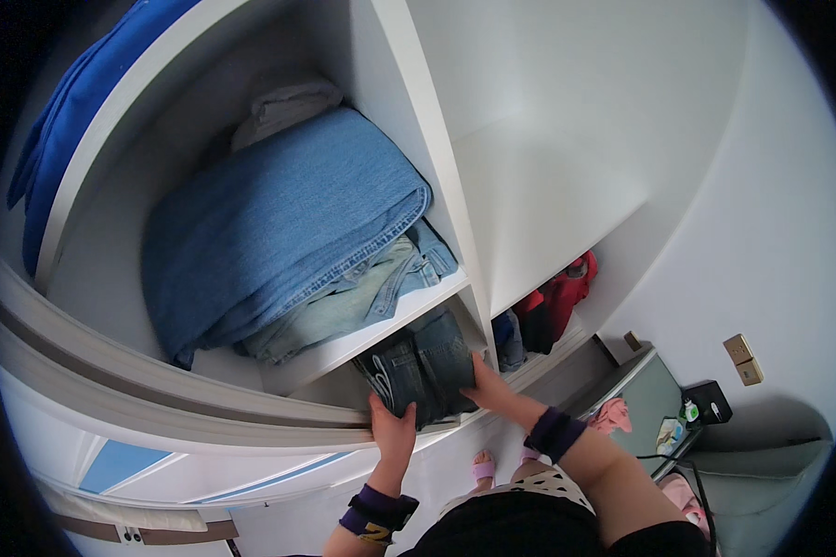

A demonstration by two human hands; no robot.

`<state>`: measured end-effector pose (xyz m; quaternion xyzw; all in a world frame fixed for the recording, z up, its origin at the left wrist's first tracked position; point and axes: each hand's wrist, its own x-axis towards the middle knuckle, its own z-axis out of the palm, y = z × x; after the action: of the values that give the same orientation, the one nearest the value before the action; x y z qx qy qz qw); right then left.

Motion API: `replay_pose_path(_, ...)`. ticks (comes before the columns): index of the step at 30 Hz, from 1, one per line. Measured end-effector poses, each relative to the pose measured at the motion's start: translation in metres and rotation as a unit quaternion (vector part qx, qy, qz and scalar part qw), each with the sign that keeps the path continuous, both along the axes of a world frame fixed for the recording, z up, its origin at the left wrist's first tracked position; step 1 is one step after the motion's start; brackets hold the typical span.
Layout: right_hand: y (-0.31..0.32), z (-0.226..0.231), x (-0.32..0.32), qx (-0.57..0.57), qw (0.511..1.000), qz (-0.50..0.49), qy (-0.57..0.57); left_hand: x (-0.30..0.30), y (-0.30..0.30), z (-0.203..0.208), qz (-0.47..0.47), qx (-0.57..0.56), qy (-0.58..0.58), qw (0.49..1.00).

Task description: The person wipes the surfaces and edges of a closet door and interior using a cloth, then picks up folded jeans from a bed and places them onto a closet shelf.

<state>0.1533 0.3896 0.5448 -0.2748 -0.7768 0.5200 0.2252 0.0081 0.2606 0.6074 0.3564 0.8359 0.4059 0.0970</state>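
Folded dark jeans [427,367] sit at the front of a low wardrobe compartment, between my two hands. My left hand [395,429] grips their left front corner, thumb on the near side. Around the right edge my right hand [486,382] is closed, its fingertips partly hidden by the fabric. On the shelf above, a large folded pair of blue jeans [288,218] rests on lighter folded denim [344,302]. Behind these a grey cloth bundle [288,107] shows in part.
A white upright panel [437,139] divides the wardrobe. Red and dark clothes [557,302] lie in the lower right compartment. The sliding door track [158,390] curves along the left front. A bedside cabinet [655,390] and a grey bed or seat [762,483] stand to the right.
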Motion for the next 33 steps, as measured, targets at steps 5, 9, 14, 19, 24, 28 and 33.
replay_pose_path(5,0.036,-0.009,-0.038,-0.009,1.000,-0.013,0.009,-0.016,0.025,0.003,0.056,0.011,0.042,0.998)
replay_pose_path(9,0.054,-0.027,-0.058,0.070,0.995,-0.066,-0.022,-0.024,0.033,-0.019,0.079,-0.008,0.151,0.985)
replay_pose_path(14,0.042,-0.053,-0.052,0.157,0.980,-0.065,-0.105,-0.018,0.020,-0.057,-0.059,-0.154,0.107,0.980)
replay_pose_path(19,0.037,-0.058,-0.048,0.155,0.979,-0.040,-0.130,-0.012,0.016,-0.074,-0.105,-0.276,0.119,0.948)
replay_pose_path(24,0.036,-0.055,-0.050,0.149,0.976,-0.038,-0.157,-0.018,0.016,-0.093,-0.125,-0.278,0.121,0.945)
replay_pose_path(28,0.029,-0.047,-0.038,0.146,0.981,-0.052,-0.119,-0.012,0.007,-0.084,-0.133,-0.227,0.115,0.958)
replay_pose_path(33,0.005,-0.041,-0.006,0.081,0.991,-0.095,-0.057,-0.001,-0.009,-0.074,-0.227,-0.111,0.065,0.965)
